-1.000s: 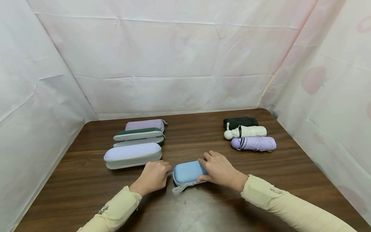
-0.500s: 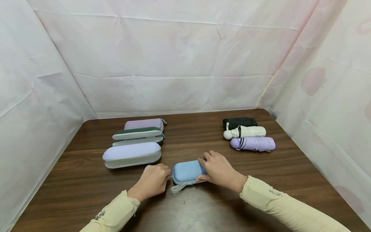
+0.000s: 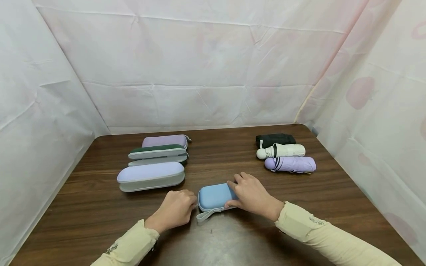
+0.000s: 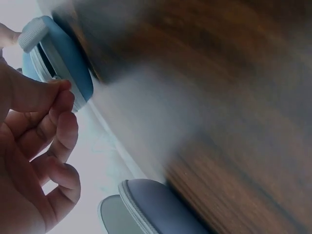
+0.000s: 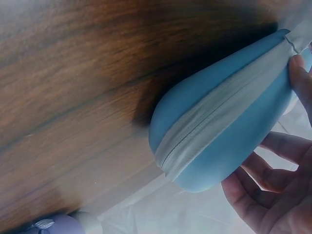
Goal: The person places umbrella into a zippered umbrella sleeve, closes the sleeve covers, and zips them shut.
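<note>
A small blue zip case [image 3: 214,197] lies on the table in front of me, its grey wrist strap [image 3: 208,215] hanging off the near side. My right hand [image 3: 251,195] grips the case's right end, thumb on the near side and fingers over the far side. At the left end, my left hand [image 3: 176,208] pinches the zipper pull [image 4: 57,78] between thumb and index finger. A narrow dark gap shows along the zipper [image 4: 47,61] in the left wrist view. The right wrist view shows the case's blue rounded end [image 5: 214,126] with a grey band around it.
Left of centre lie a lavender case [image 3: 151,175], a green-topped grey case [image 3: 158,152] standing partly unzipped and a mauve case [image 3: 164,141]. Folded black [image 3: 276,140], white [image 3: 283,151] and purple [image 3: 293,164] umbrellas lie at the right. Cloth walls [image 3: 199,74] enclose the table [image 3: 100,221].
My left hand has shifted slightly toward me around the left end of the blue case. The right hand keeps its grip. The head view has moved a little.
</note>
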`<state>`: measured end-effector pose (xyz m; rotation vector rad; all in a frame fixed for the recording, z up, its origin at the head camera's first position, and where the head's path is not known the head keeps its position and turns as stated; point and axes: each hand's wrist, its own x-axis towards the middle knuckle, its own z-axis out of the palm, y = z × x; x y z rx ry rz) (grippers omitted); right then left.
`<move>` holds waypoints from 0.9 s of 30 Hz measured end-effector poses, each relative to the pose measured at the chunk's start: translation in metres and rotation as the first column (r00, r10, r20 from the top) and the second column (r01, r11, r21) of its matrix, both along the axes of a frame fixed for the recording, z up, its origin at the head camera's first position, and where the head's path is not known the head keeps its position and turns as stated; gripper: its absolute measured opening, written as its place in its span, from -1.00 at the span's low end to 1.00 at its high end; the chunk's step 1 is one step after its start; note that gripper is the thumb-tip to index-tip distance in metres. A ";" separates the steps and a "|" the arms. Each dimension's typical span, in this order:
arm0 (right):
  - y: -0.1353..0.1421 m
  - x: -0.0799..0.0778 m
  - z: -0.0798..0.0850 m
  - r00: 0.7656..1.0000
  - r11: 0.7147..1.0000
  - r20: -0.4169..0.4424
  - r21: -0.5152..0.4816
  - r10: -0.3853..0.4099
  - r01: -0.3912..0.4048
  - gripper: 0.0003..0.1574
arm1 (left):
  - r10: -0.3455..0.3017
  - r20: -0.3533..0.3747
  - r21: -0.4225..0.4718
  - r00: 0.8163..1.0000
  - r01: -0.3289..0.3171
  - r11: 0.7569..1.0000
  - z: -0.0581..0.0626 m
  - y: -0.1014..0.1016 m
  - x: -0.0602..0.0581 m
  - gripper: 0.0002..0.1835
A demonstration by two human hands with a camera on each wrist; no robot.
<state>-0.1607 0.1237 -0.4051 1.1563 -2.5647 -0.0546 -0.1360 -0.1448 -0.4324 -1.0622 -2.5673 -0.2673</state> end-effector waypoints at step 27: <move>0.000 0.000 0.000 1.000 1.000 -0.029 -0.012 0.000 -0.001 -0.11 | -0.049 -0.005 0.005 0.999 0.049 0.999 0.005 0.028 0.020 -0.67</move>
